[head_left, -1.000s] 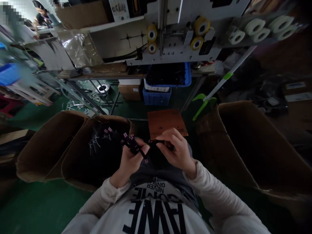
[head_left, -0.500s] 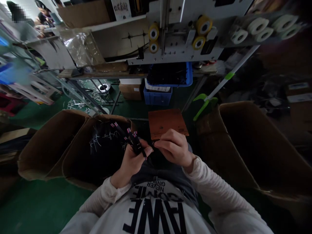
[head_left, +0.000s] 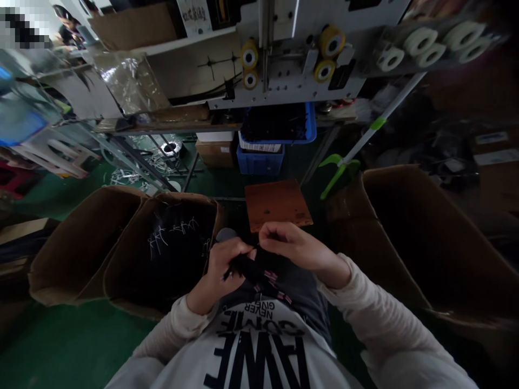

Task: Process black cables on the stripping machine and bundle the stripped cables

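My left hand is closed around a bundle of black cables. The cables' pink-marked ends point right and down, over my lap. Close by on the right, my right hand has its thumb and forefinger pinched together near the thumb of my left hand. Whatever is in that pinch is too small and dark to make out. To the left, an open cardboard box holds dark bundles with thin white ties.
An orange board lies low ahead. Another open carton stands at right, and one more at far left. Ahead is a bench with a roller machine, a blue tray and a green-footed stand. Another person sits at upper left.
My left hand has turned the bundle, so the pink ends that pointed up and left now point right and down. My right hand stays pinched beside it, slightly further right.
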Tool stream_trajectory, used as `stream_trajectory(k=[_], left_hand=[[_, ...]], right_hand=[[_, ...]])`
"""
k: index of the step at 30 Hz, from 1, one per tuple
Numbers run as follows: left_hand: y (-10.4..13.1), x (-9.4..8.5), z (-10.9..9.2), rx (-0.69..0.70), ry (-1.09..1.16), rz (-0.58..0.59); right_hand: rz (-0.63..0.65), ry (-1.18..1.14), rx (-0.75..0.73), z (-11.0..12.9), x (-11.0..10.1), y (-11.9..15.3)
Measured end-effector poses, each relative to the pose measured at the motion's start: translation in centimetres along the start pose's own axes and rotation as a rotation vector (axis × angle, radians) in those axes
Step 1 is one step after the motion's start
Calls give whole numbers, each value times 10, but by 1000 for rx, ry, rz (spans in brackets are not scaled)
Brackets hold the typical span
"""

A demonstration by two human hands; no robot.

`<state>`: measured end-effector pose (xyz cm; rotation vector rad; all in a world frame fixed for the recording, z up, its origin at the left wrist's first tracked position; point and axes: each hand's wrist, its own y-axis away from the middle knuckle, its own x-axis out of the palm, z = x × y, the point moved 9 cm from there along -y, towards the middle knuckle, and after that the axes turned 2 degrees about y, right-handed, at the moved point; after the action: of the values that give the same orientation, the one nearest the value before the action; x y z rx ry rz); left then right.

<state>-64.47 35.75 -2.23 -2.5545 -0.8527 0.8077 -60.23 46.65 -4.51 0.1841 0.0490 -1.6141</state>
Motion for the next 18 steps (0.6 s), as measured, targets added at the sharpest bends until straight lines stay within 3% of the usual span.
stream_trajectory(k=[3, 5, 8, 13, 15, 18], left_hand=[[2, -2, 6, -54, 18, -43], [3, -5, 16, -194, 67, -90], [5, -6, 27, -394, 161, -141], [4, 0, 30, -480, 285, -147], [6, 3, 34, -514, 321, -141], [13, 3, 45, -585, 349, -184]], right_hand=[[-157, 10, -20, -1, -23, 1], [-260, 13, -49, 0, -35, 4], [-204, -3, -82, 1, -26, 4], [-90, -29, -79, 1, -2, 0], [-120, -1, -76, 3, -1, -3], [-279, 12, -125, 8, -18, -4]])
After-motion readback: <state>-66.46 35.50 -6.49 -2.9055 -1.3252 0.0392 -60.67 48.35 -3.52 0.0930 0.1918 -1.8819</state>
